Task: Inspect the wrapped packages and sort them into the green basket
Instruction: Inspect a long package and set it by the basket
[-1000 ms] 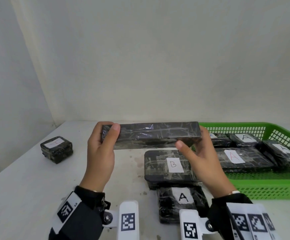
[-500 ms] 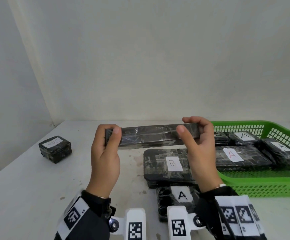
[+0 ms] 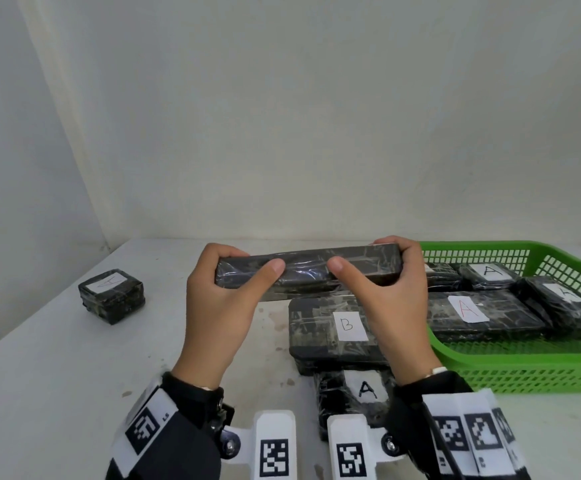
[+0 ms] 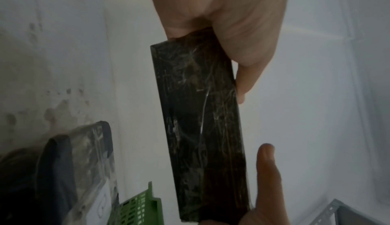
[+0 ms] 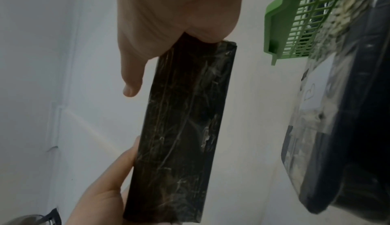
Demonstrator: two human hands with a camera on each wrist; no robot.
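Note:
A long black wrapped package (image 3: 309, 270) is held level above the table, no label showing on the side I see. My left hand (image 3: 223, 299) grips its left end, thumb on the near face. My right hand (image 3: 391, 296) grips its right end, fingers curled over the top. Both wrist views show the same package (image 4: 200, 128) (image 5: 185, 128) running lengthwise between the hands. The green basket (image 3: 524, 362) stands at the right with several packages marked A (image 3: 469, 308). Below the hands lie a package marked B (image 3: 337, 329) and a smaller one marked A (image 3: 354, 393).
A small square wrapped package (image 3: 111, 295) sits alone at the far left of the white table (image 3: 57, 375). A white wall rises close behind the table. The basket's near rim lies just right of my right wrist.
The package has been rolled about its long axis between both hands. My right thumb has slid toward the middle of the near face, and the hands sit slightly lower and closer to me.

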